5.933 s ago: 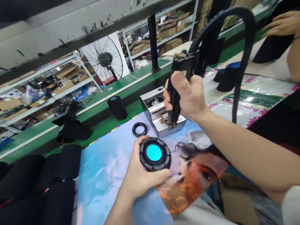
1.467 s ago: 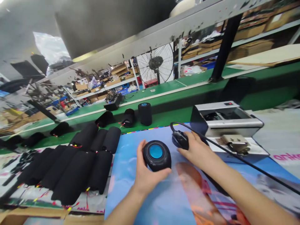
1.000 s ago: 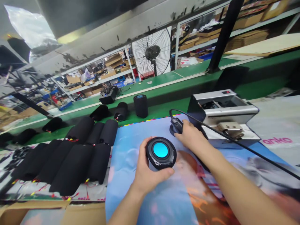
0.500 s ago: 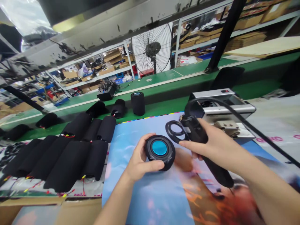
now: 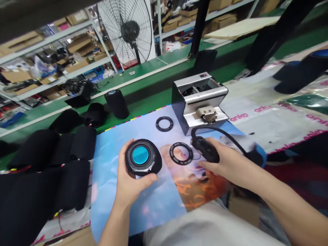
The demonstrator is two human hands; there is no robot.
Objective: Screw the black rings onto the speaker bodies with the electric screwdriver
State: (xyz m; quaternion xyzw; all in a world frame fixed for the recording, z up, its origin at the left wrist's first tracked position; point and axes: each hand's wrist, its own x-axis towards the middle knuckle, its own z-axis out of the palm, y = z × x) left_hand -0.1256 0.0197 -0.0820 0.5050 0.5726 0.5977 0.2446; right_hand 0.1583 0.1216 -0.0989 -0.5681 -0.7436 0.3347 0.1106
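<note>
My left hand grips a round black speaker unit with a bright blue centre, held on end on the printed mat. My right hand is closed round a black corded power screwdriver, lying low over the mat. A black ring lies flat between the speaker unit and the screwdriver's tip. A second black ring lies farther back on the mat.
A silver metal box-shaped device stands behind the rings. Several black fabric-covered cylinders lie at the left; one stands upright on the green bench. A standing fan and shelves with cartons are behind. Dark cylinders lie at the far right.
The ring that hung at the screwdriver's tip half a second ago now lies flat on the mat. My right hand has lowered the screwdriver. My head has turned right.
</note>
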